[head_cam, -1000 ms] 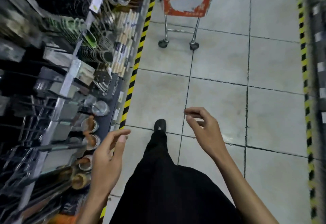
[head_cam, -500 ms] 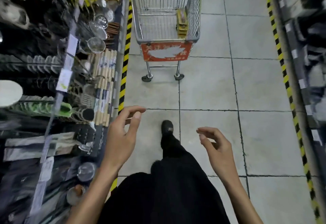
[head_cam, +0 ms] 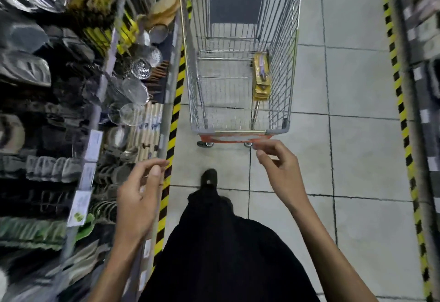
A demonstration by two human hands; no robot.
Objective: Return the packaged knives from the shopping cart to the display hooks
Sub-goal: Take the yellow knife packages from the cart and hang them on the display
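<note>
- Packaged knives: one yellow stack, lying inside the shopping cart against its right wire wall. I cannot tell how many packs it holds.
- One cart, with two wheels showing under its near end.
- Two hands, both empty. The left hand has loosely bent fingers and is beside the kitchenware shelf. The right hand is loosely curled, just before the cart's near end.
- One black shoe on the floor between them.

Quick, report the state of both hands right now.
Left hand: open, fingers loosely curled, holding nothing.
Right hand: open, fingers loosely curled, holding nothing.
</note>
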